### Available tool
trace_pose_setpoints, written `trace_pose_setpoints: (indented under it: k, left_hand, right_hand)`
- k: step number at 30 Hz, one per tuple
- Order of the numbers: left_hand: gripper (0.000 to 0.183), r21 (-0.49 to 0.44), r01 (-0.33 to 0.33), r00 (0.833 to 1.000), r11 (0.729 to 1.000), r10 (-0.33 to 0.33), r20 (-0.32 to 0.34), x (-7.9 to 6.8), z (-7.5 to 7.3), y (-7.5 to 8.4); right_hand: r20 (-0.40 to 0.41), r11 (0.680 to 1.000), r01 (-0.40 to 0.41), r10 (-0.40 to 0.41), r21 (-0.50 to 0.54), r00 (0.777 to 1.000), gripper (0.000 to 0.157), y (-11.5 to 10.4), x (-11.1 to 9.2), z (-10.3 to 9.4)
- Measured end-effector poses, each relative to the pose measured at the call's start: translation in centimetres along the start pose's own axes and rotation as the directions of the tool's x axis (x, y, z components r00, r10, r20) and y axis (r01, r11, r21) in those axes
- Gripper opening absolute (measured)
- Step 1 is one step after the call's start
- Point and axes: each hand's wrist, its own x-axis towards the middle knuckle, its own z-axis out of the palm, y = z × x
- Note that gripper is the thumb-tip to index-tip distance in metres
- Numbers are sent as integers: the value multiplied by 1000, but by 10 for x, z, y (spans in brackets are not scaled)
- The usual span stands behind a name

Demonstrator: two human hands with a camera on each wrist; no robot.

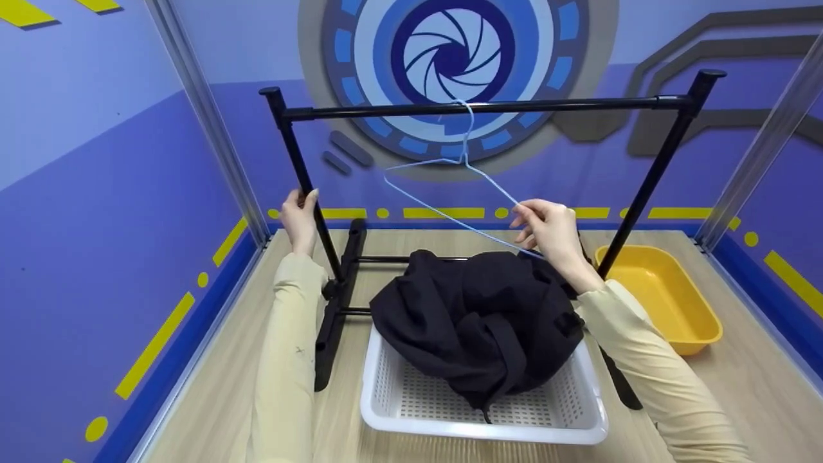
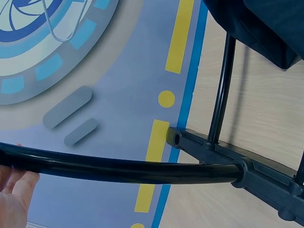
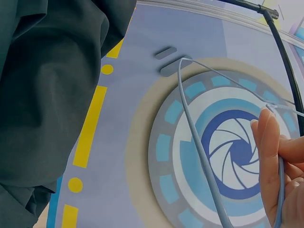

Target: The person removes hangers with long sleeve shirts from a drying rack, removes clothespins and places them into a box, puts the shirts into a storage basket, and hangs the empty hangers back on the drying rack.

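A light-blue hanger (image 1: 465, 154) hangs by its hook from the top bar of a black clothes rack (image 1: 386, 110). My right hand (image 1: 550, 231) pinches the hanger's right sloping arm between thumb and fingers; the right wrist view shows this hand (image 3: 273, 166) on the wire too. On the rack's left post, about halfway up, my left hand (image 1: 299, 222) grips the tube. Only some of its fingers (image 2: 21, 190) show beside the post in the left wrist view. Below the hanger, a bundled black garment (image 1: 450, 321) lies in a white perforated basket (image 1: 482, 429).
A yellow plastic tub (image 1: 701, 308) stands on the wooden tabletop (image 1: 759, 386) to the right, behind my right forearm. The rack's left foot (image 1: 328, 360) runs along the basket's left side. Blue patterned panels (image 1: 128, 180) enclose the back and sides.
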Motion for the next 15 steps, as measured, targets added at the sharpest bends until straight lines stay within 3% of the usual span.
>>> trace_pose_setpoints:
  k: [8, 15]
  left_hand:
    - [27, 7, 15, 1000, 1000, -16, 12, 0, 0, 1]
    - [26, 16, 6, 1000, 1000, -6, 2, 0, 0, -1]
  right_hand:
    - [-14, 1000, -11, 11, 21, 1000, 18, 3, -2, 1]
    - [42, 999, -18, 16, 41, 999, 20, 5, -5, 3]
